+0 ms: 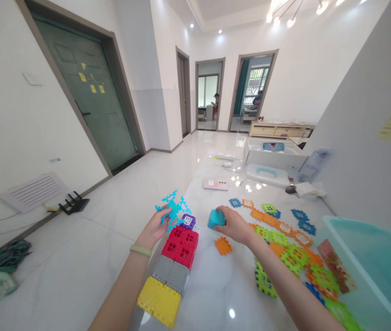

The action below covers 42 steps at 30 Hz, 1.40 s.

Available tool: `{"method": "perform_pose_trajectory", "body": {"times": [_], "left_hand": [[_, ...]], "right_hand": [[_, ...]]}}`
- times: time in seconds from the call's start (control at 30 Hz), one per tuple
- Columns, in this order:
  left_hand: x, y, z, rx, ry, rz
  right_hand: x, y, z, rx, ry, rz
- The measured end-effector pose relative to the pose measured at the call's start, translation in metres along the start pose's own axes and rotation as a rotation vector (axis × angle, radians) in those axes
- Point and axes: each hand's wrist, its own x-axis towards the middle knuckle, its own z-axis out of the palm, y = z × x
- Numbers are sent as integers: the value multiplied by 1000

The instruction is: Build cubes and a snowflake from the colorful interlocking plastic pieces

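My left hand (154, 226) has its fingers closed on light blue toothed panels (173, 209), which are joined in an open, spread shape. In my right hand (233, 222) is a small light blue block (216, 219), held by its right side above the white surface. Beside my left hand stands a purple block (188, 221). A row of joined blocks runs from it toward me: red (180, 246), grey (171, 273) and yellow (160, 301). One orange panel (223, 246) lies below the light blue block.
Orange, green and blue panels (295, 258) lie scattered at the right, partly behind my right forearm. Beyond them is a mint-green bin (364, 266). Farther back are a pink-white object (215, 185), a clear lidded box (267, 174) and a white box with a phone (273, 146).
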Motion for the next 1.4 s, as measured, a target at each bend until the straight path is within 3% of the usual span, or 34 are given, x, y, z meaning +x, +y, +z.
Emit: {"method": "perform_pose_trajectory", "body": {"times": [0.1,0.23,0.4,0.5,0.6,0.73,0.93,1.4], "left_hand": [[3,-2,1,21,-15,-9],[4,-4,4,33,-38,-22],[6,-5,2,26,-51,-19],[9,-4,0,28,-58,-15],[10,-3,-1,40,-68,-11],[10,-5,-4,63,-98,-9],[12,-12,-16,67,-116,8],[17,-26,-20,95,-106,53]], "right_hand": [[8,-24,19,-12,-62,-26],[7,-30,35,-34,-91,-15],[2,-28,29,-110,-49,31],[9,-36,24,-193,-26,-91],[27,-45,27,-271,-110,-210],[52,-48,37,-286,-207,-232],[61,-45,47,-265,-256,-199],[67,-38,48,-185,-305,-142]]}}
